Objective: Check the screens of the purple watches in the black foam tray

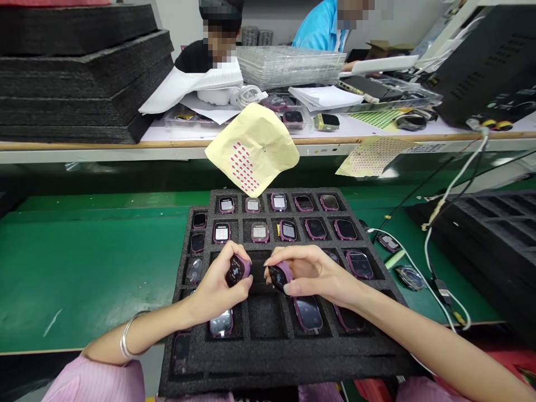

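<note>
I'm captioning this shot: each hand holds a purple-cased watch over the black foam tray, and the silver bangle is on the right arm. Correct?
Not quite: the head view shows the silver bangle on the left arm. The rest stands: the left hand and right hand each hold a purple-cased watch over the black foam tray.

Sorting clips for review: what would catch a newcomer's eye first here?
Probably the left hand and right hand at centre, each pinching a purple-rimmed watch above a black foam tray. Just beyond, a yellow sheet with red marks stands out at the shelf edge. Black foam slabs rise in a stack at upper left.
</note>
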Motion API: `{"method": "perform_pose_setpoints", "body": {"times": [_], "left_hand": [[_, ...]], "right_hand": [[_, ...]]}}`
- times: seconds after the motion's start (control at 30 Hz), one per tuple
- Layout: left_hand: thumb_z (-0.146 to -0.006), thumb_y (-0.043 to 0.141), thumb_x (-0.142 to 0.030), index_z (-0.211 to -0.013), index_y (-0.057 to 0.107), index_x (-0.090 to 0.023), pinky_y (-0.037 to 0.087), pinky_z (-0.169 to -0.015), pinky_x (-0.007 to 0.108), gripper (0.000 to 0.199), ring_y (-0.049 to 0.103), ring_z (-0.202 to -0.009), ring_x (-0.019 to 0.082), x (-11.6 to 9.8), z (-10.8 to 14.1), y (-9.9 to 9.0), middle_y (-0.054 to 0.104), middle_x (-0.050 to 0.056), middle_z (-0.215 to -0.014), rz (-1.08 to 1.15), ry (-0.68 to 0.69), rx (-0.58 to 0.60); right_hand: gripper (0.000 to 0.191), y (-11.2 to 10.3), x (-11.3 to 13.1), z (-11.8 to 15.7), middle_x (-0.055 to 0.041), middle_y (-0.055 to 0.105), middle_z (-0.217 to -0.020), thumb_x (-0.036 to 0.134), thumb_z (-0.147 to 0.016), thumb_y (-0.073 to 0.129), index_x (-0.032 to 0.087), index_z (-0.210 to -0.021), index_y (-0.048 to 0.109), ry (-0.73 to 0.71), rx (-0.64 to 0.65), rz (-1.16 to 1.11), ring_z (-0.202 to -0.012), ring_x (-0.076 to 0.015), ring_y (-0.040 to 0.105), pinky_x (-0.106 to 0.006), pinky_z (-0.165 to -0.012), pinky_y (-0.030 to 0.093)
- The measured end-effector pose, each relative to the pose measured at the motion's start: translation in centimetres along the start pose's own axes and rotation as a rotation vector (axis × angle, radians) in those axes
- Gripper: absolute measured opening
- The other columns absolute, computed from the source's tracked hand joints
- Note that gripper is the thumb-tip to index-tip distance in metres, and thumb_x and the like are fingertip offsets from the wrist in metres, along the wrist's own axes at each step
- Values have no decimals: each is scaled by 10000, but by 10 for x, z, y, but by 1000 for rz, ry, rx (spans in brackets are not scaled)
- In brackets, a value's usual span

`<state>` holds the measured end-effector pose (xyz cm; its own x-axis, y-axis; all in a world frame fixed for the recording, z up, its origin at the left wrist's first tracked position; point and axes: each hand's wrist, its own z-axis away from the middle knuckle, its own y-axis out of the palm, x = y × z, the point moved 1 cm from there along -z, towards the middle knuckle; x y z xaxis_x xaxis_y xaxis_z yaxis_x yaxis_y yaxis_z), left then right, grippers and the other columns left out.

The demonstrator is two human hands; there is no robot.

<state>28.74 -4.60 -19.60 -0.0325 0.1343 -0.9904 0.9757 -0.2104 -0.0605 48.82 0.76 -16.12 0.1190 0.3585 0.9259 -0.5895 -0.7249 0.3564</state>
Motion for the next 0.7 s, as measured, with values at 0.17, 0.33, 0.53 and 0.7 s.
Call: {"method": "perform_pose_setpoints", "body": {"times": [0.17,0.33,0.53,0.7], "left_hand": [[-790,542,-47,-899,415,-216,357,-640,246,238,416,-691,119,-4,3,-4,441,-28,-766,6,170,-34],[-829,573,-163,-922,422,-219,384,-522,210,186,441,-556,65,-6,1,-5,447,-41,-795,45,-44,-22],[-782,621,-256,-1177,445,-186,523,-534,273,438,586,-692,150,-6,-7,-10,544,23,-870,415,-360,87],[-801,525,-161,-1161,519,-171,550,-764,377,361,614,-911,206,-13,-8,-17,597,85,-1057,551,-407,8]], "right_hand": [[346,3,10,6,-53,654,-944,170,-727,784,206,-1064,709,-100,73,-34,-882,-179,633,-311,-801,488],[389,1,3,5,-79,697,-983,199,-729,786,176,-1104,687,22,-60,3,-919,-198,661,-336,-842,507],[506,-4,-6,0,-149,678,-1131,268,-817,721,161,-1284,560,202,-95,-122,-1040,-253,656,-459,-942,488],[520,-5,-5,-1,-149,678,-1134,261,-826,704,158,-1307,535,179,-148,-91,-1060,-263,649,-483,-989,448]]}}
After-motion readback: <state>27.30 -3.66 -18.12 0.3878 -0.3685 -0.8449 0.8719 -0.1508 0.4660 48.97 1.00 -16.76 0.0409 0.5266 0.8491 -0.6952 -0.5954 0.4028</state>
